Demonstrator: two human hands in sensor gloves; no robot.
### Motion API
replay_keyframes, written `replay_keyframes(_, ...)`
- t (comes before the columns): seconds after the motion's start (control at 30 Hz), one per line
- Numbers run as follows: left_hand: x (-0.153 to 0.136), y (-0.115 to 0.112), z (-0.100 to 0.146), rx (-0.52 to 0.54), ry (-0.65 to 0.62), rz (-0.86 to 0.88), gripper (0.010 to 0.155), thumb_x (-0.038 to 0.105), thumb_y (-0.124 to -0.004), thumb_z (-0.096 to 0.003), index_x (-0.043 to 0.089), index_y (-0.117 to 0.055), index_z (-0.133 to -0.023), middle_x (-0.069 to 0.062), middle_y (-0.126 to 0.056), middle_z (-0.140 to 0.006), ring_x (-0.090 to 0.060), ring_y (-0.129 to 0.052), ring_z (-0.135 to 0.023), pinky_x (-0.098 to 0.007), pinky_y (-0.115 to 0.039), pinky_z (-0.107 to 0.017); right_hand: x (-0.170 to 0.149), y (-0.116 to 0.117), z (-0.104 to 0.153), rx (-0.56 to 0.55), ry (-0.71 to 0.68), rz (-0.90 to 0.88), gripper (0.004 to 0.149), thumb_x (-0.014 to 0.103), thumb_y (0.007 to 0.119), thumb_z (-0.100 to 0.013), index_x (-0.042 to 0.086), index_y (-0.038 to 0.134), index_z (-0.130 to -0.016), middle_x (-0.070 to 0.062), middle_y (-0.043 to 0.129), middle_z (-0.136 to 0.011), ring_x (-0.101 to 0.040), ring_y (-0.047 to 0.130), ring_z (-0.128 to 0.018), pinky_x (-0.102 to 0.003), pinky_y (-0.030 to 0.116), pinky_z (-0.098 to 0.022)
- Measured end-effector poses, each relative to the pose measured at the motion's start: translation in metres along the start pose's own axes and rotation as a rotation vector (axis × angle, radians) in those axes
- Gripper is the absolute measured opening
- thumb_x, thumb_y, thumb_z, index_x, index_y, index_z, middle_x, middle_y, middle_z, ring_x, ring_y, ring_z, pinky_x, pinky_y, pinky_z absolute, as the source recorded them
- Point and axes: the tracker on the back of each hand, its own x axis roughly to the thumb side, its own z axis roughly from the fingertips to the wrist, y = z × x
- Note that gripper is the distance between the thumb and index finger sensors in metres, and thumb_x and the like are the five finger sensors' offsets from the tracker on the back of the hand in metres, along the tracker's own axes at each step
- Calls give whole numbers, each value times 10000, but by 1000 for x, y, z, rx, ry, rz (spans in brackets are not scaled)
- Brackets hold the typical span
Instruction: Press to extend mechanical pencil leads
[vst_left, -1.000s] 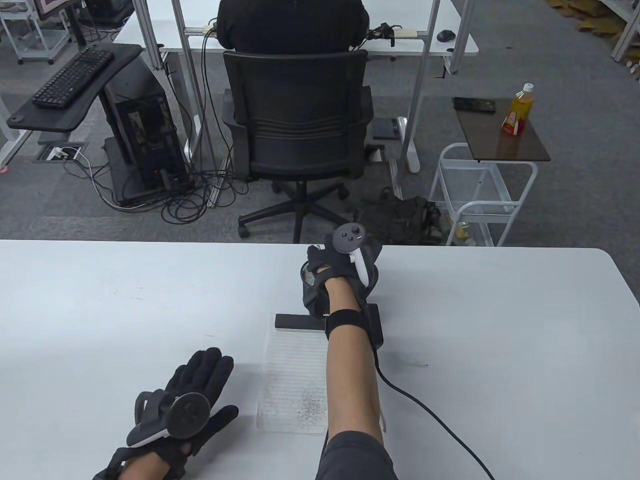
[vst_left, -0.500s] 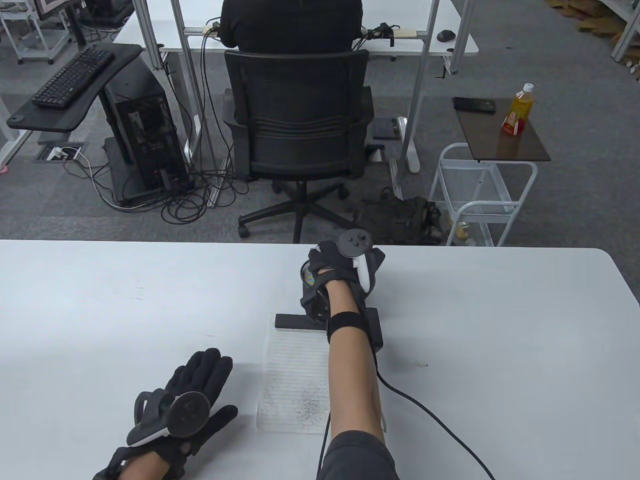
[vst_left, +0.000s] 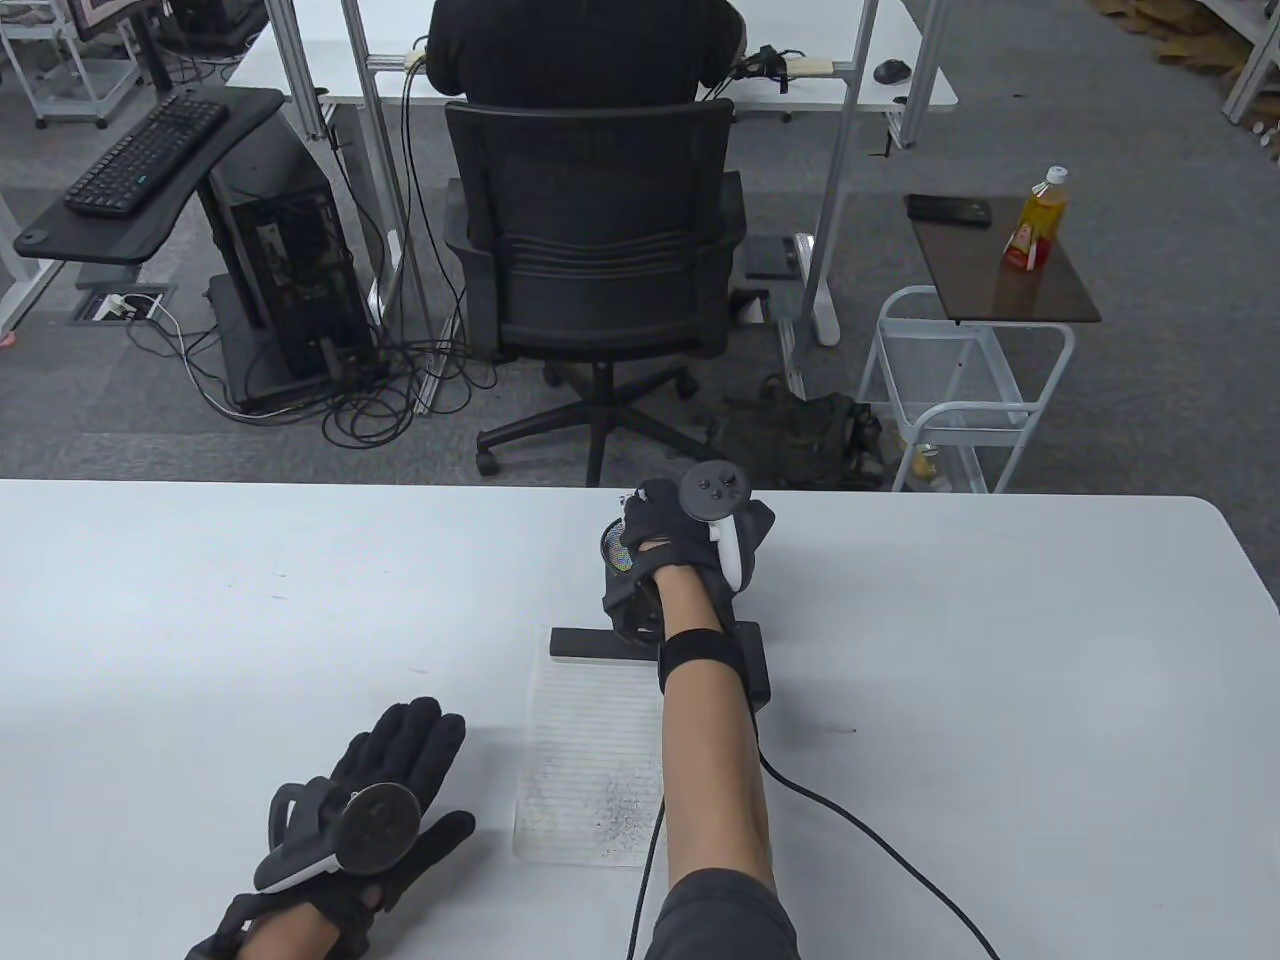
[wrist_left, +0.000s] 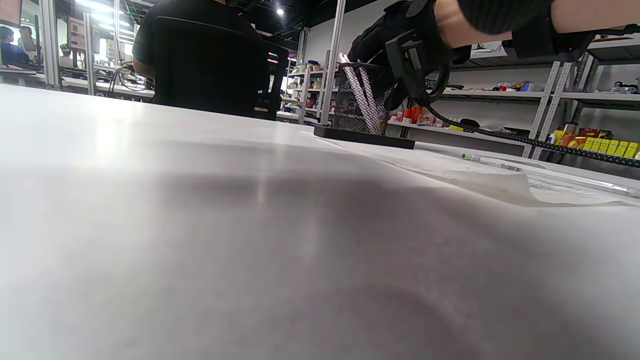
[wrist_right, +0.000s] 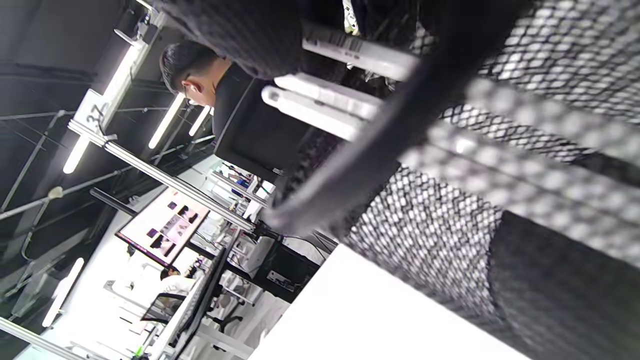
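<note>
While the right hand (vst_left: 690, 535) reaches over the mesh cup (wrist_left: 357, 112) near the table's (vst_left: 1000, 650) far edge, its fingers go down among the pencils (wrist_right: 325, 102) standing there; whether they grip one cannot be told. Left hand (vst_left: 385, 790) lies flat, fingers spread, near the front edge. Between the hands lies lined paper (vst_left: 590, 760), with one pencil (wrist_left: 492, 161) on it.

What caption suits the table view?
Right hand reaches into a mesh pen holder; left hand rests flat on the table.
</note>
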Motion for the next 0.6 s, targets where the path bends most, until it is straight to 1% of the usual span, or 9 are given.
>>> replay_keyframes(0.13,0,0,0,3,0,2,890,639,-654,-447,227,-279,-1140,-135,-277,-1198,-468,-399,-1109,-639,-467,-759,8,-15,10,-17,-55,-122,433,284,803,-543,112,825,-939,-251,653,-1037,-582,642,-954,-820,532,-608)
replay_keyframes(0.23,0,0,0,5,0,1,889,638,-654,-447,226,-280,-1140,-136,-279,-1198,-466,-399,-1110,-638,-467,-759,17,-34,21,7,-145,-374,443,307,770,-555,141,785,-965,-265,609,-1061,-611,592,-970,-839,506,-602)
replay_keyframes(0.3,0,0,0,5,-2,-2,888,638,-654,-447,226,-284,-1141,-134,-280,-1197,-466,-401,-1109,-638,-467,-759,24,-46,32,61,-210,-621,437,293,761,-563,138,769,-971,-286,573,-1073,-631,537,-984,-868,431,-601)
replay_keyframes(0.37,0,0,0,5,-3,-3,887,638,-654,-449,224,-284,-1141,-136,-277,-1198,-467,-399,-1109,-638,-467,-759,30,-57,45,107,-243,-720,424,286,749,-566,161,752,-972,-285,555,-1085,-629,517,-997,-871,402,-608)
replay_keyframes(0.43,1,-1,0,6,-6,-2,889,638,-655,-446,225,-285,-1140,-135,-278,-1198,-468,-401,-1109,-638,-468,-759,33,-66,61,198,-286,-766,412,287,730,-576,191,733,-977,-282,541,-1094,-629,497,-1008,-875,376,-609)
replay_keyframes(0.5,1,-1,0,7,-7,-2,889,638,-655,-447,225,-283,-1141,-135,-277,-1198,-466,-400,-1110,-639,-467,-758,32,-72,80,301,-331,-809,394,270,699,-587,241,712,-980,-269,580,-1085,-621,507,-1017,-876,344,-613)
replay_keyframes(0.53,1,-1,0,8,-8,-1,888,639,-654,-447,225,-283,-1141,-136,-278,-1198,-467,-400,-1110,-638,-467,-759,29,-72,89,344,-343,-835,388,264,687,-588,260,710,-975,-247,647,-1049,-598,572,-1003,-871,349,-615)
replay_keyframes(0.57,1,-1,0,11,-14,6,888,639,-653,-447,226,-284,-1140,-134,-279,-1198,-466,-401,-1110,-638,-467,-760,24,-70,102,414,-356,-895,384,251,688,-583,277,715,-966,-194,746,-974,-543,716,-937,-869,396,-617)
replay_keyframes(0.6,2,-1,1,13,-18,13,886,638,-654,-447,227,-285,-1140,-135,-279,-1198,-466,-400,-1110,-639,-466,-760,20,-67,111,482,-377,-962,387,234,680,-588,278,705,-971,-174,752,-940,-514,742,-885,-873,416,-614)
